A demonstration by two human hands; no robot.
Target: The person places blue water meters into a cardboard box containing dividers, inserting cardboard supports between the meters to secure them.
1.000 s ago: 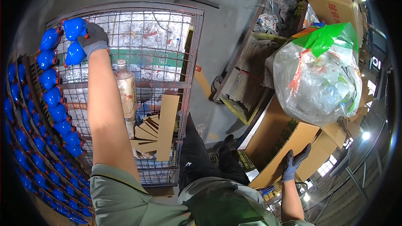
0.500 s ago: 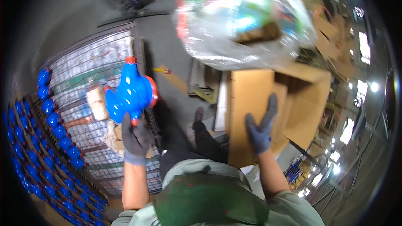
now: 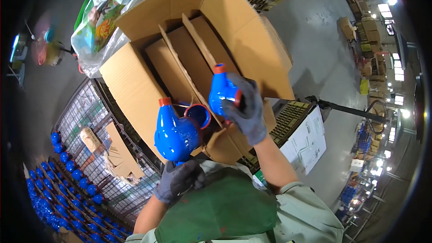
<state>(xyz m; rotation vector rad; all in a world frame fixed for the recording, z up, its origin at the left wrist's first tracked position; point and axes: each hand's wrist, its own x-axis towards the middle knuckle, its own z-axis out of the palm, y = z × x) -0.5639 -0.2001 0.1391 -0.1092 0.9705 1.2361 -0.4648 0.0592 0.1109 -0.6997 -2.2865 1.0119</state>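
In front of me is an open cardboard box [image 3: 130,92] with upright cardboard dividers [image 3: 173,60] inside. My left hand [image 3: 179,181], in a dark grey glove, grips the bottom of a glossy blue valve body [image 3: 173,137] at the box's near side, its red-tipped neck pointing up. Beside it is a round blue opening with a red rim [image 3: 198,116]; whether it belongs to the same piece I cannot tell. Gloved too, my right hand [image 3: 247,110] has its fingers around a second blue valve body [image 3: 219,91] over the box, near a divider.
At the left, rows of blue valve bodies [image 3: 67,198] stand beside a wire-mesh surface holding a bottle [image 3: 90,139] and cardboard pieces [image 3: 120,153]. A plastic bag [image 3: 110,13] lies beyond the box. To the right are a green crate [image 3: 292,119], white sheet [image 3: 306,139] and dark bar [image 3: 355,110].
My view has turned toward the box. The left hand has brought blue work from above the mesh to the box. The right hand has left the box's side and now holds a valve body.
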